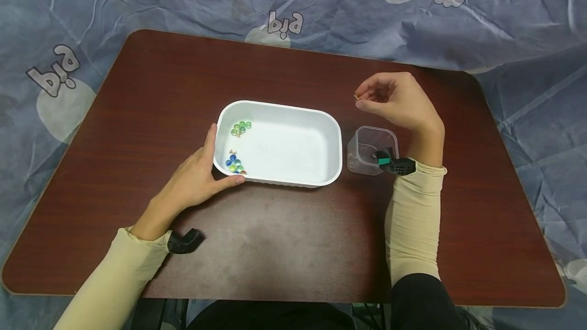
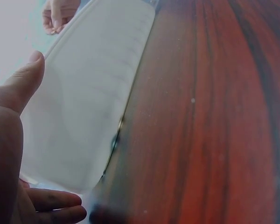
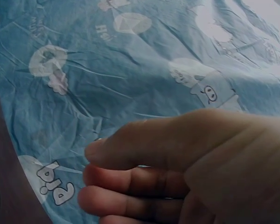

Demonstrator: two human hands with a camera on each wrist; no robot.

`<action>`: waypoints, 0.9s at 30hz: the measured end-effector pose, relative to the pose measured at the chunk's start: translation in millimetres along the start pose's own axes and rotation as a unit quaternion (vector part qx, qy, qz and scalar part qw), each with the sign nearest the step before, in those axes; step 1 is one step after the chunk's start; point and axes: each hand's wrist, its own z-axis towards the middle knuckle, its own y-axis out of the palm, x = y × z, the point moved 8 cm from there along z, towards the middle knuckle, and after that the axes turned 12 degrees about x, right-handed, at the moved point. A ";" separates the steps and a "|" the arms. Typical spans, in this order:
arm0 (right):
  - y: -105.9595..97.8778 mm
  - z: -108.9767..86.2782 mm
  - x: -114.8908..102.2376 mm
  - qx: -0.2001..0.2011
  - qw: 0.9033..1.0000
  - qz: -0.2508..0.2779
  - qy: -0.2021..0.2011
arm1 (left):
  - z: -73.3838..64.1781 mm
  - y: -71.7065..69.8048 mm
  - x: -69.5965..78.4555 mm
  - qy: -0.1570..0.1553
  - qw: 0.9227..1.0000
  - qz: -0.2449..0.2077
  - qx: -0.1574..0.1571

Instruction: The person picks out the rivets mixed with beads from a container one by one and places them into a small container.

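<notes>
My right hand (image 1: 401, 101) is raised beyond the clear plastic box (image 1: 359, 164), pinching a small gold-coloured metal piece (image 1: 356, 97) between thumb and fingertips. In the right wrist view the thumb (image 3: 116, 147) lies over bent fingers and mostly hides the piece. At the left end of the white tray (image 1: 293, 180), my left hand (image 1: 190, 180) rests with straight fingers along the side and the thumb on the front rim. Inside the tray, green glass marbles (image 1: 241, 127) lie towards the back left; blue and mixed marbles (image 1: 234, 163) sit nearer the front. Small gold-coloured pieces (image 1: 233, 152) lie beside both groups.
The brown wooden table (image 1: 275, 243) carries the tray and the box. The box stands close to the tray's right end, partly hidden by the right wrist camera (image 1: 396, 163). Blue patterned cloth (image 1: 183, 9) surrounds the table.
</notes>
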 end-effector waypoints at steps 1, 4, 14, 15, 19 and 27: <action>-2.4 -1.0 1.0 -0.001 1.000 -0.001 0.003 | -0.1 -0.2 0.3 0.000 1.000 0.000 0.000; -10.7 -4.6 3.2 -0.001 1.000 -0.004 0.012 | -0.2 -0.1 0.1 0.002 1.000 0.000 -0.001; -33.8 -15.7 9.9 0.013 0.999 -0.015 0.043 | 0.1 -0.6 -0.8 0.005 1.000 -0.002 0.007; -35.4 -16.7 9.9 0.014 0.999 -0.017 0.043 | 0.2 -0.7 -0.7 0.006 1.000 -0.002 0.008; -42.5 -21.7 10.6 0.016 0.998 -0.025 0.047 | 0.0 -0.2 -0.5 0.007 1.000 -0.002 0.007; -57.3 -30.4 16.6 0.021 0.997 -0.013 0.069 | 0.8 0.4 -1.3 0.003 1.000 0.003 0.002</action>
